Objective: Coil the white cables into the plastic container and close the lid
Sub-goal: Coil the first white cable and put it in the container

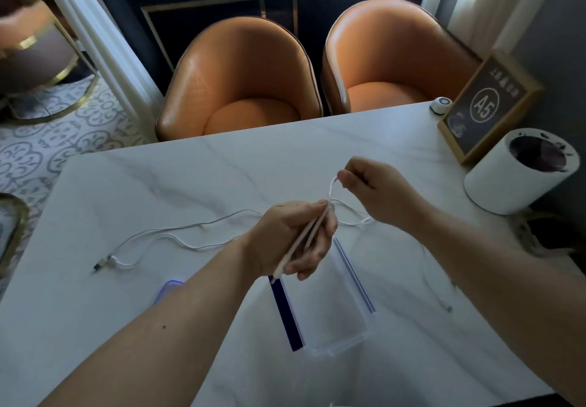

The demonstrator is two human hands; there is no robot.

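My left hand [293, 238] grips a folded bundle of white cable [301, 241] above the open clear plastic container [333, 311]. My right hand [377, 191] pinches a loop of the same cable just beyond it. A second white cable [177, 235] trails left across the marble table, ending in plugs [106, 262]. Another thin strand runs down the right side to a small connector [447, 307]. The blue-rimmed lid [169, 289] lies left of the container, partly hidden under my left forearm.
A white cylindrical bin [520, 172] and a framed A5 sign [485, 108] stand at the table's far right, with a small white round device [441, 104] behind. Two orange chairs [241, 80] face the table's far edge [285, 124].
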